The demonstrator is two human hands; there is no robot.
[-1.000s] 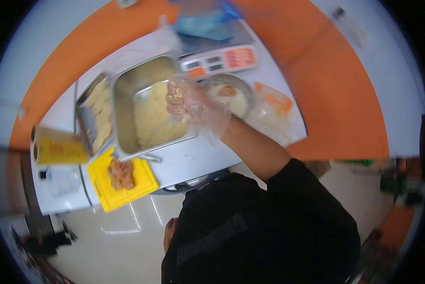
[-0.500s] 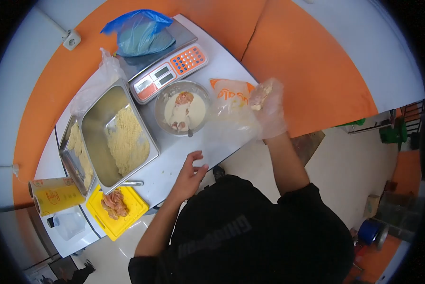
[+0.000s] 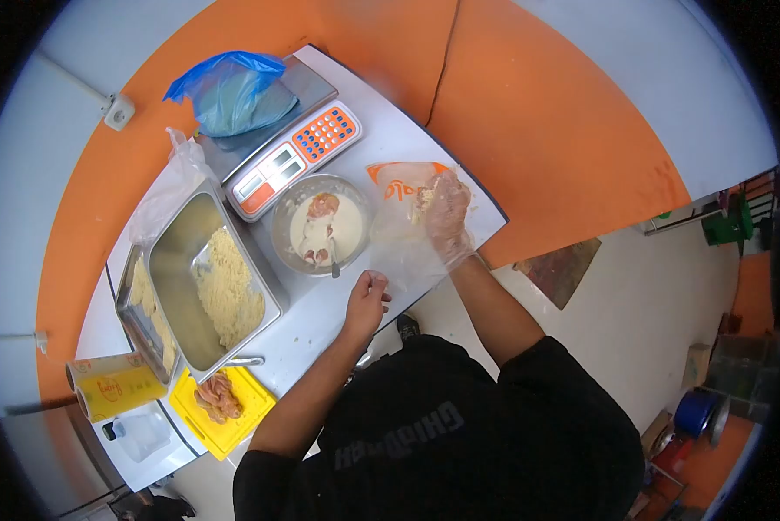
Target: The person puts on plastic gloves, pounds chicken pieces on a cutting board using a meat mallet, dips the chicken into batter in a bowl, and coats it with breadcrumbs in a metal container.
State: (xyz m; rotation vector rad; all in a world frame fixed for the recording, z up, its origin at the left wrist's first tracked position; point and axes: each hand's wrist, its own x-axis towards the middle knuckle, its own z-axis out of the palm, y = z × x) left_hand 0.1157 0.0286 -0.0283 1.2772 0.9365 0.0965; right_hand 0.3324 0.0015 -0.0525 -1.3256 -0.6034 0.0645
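Note:
My right hand (image 3: 449,213), in a clear plastic glove with crumbs stuck on it, is over a clear plastic bag (image 3: 394,234) with orange print. Its fingers are curled down around something pale and crumbly that I cannot make out clearly. At the bag's near left edge is my bare left hand (image 3: 368,300), its fingers closed on the bag's edge. Just left of the bag stands a steel bowl (image 3: 277,234) of creamy white batter (image 3: 347,227), with pieces of raw meat (image 3: 323,207) and a spoon handle (image 3: 335,270) in it.
A deep steel pan (image 3: 168,286) holds yellowish crumbs (image 3: 229,295); a shallower tray (image 3: 132,304) sits beside it. Raw meat (image 3: 218,399) lies on a yellow cutting board (image 3: 255,404). Behind the bowl is a scale (image 3: 299,152) bearing a blue bag (image 3: 238,95). An orange wall borders the table.
My right hand has moved left and down onto the bag, its fingers turning downward. My left hand has risen slightly rightward to the bag's edge, and its fingers have closed. The camera view has shifted a little.

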